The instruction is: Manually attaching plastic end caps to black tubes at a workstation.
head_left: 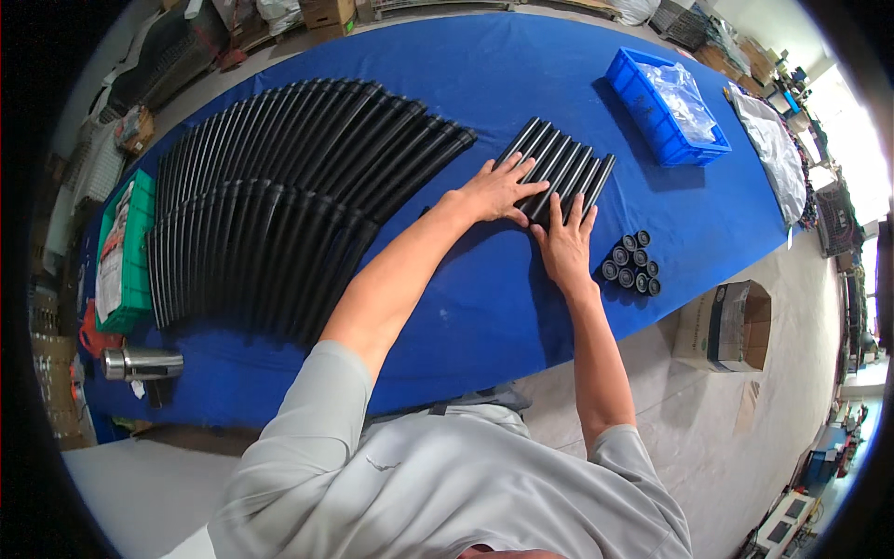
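Note:
Several short black tubes (559, 163) lie side by side on a blue-covered table (447, 307). My left hand (503, 191) rests over their left end, its fingers spread across the tubes. Beside it, my right hand (566, 244) touches their near ends with fingers stretched out. Neither hand is closed around a tube, and the palms hide part of the row. Just right of my right hand stands a cluster of small round black caps (631, 263).
A wide fan of long black tubes (270, 196) covers the table's left side. A blue crate (666, 140) with clear plastic bags stands far right. At the left edge are a green crate (140, 252) and a metal cup (144, 363). A cardboard box (708, 326) sits on the floor.

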The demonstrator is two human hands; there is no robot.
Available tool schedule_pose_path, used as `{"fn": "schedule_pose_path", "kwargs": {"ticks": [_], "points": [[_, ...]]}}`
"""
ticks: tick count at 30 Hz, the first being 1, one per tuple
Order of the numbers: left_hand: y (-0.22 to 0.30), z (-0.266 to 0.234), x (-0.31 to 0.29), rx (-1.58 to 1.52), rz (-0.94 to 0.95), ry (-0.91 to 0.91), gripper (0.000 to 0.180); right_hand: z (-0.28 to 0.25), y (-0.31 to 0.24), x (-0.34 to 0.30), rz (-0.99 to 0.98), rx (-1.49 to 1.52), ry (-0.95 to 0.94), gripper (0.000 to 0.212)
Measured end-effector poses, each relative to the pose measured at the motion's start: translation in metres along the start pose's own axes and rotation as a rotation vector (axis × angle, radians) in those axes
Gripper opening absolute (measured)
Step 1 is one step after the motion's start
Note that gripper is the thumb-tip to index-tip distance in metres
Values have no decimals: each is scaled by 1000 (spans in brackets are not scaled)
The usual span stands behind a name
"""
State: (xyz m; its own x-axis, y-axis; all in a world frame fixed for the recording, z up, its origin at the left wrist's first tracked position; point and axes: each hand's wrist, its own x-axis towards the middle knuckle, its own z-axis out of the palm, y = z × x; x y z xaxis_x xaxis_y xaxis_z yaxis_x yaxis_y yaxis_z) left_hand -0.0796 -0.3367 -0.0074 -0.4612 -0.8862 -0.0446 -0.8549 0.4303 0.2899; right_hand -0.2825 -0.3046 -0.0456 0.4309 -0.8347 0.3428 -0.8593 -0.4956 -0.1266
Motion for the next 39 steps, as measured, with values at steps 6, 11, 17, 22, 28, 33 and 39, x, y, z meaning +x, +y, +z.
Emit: {"fn": "schedule_pose_path", "kwargs": {"ticks": [6,11,17,22,28,33,39], "points": [[-31,1,57,42,29,30,82,15,31,44,-3,26,31,66],[-21,-8,60,41,7,10,87,10,36,46,45,-28,-11,72],[0,-20,0,44,-19,264,85,-38,25,25,78,51,12,78],[50,-34,-129,-157,-105,637,51,-97,88,11,260,-26,97,45],[55,24,-252,17,-373,635,38,-112,150,16,485,-33,-285,50],[51,51,-291,122,-471,714,35,-90,155,25,485,-123,-389,67],[53,56,-283,11,-392,771,31,-75,193,25,542,-79,-350,59]]}}
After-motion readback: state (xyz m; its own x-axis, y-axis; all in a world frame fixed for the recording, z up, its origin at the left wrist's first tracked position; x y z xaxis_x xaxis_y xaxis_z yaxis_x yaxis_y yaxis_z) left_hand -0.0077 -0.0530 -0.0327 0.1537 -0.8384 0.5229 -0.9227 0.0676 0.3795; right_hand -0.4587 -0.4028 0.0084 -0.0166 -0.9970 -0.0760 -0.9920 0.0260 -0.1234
